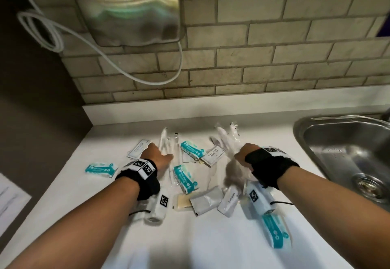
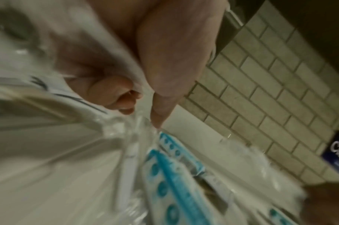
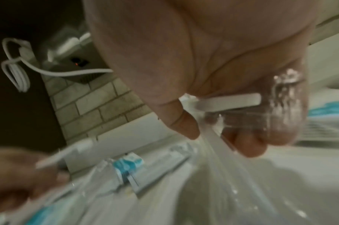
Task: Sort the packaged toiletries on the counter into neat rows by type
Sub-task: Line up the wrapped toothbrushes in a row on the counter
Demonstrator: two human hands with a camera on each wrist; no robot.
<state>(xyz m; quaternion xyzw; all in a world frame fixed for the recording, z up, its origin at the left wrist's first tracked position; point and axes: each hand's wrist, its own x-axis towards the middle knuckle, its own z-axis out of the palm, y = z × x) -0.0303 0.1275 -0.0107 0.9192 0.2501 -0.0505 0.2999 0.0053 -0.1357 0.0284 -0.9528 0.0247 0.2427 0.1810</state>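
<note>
Packaged toiletries lie scattered on the white counter (image 1: 105,216). Among them are teal-and-white packets (image 1: 185,179), (image 1: 193,149), (image 1: 100,168), grey sachets (image 1: 206,202), a white toothpaste box (image 1: 229,200), a yellowish soap bar (image 1: 183,202) and a shampoo sachet (image 1: 213,153). My left hand (image 1: 162,154) pinches a clear-wrapped toothbrush packet (image 1: 166,142) between thumb and curled fingers (image 2: 114,94). My right hand (image 1: 238,156) grips a bunch of clear-wrapped packets (image 1: 226,140); a white piece (image 3: 228,102) shows inside the wrap against its palm. Motion blurs both.
A steel sink (image 1: 348,148) is set into the counter at right. A steel hand dryer (image 1: 126,9) with a looping white cable (image 1: 52,34) hangs on the tiled wall. A paper sheet (image 1: 10,194) lies at the left edge. Another teal packet (image 1: 275,230) sits under my right wrist.
</note>
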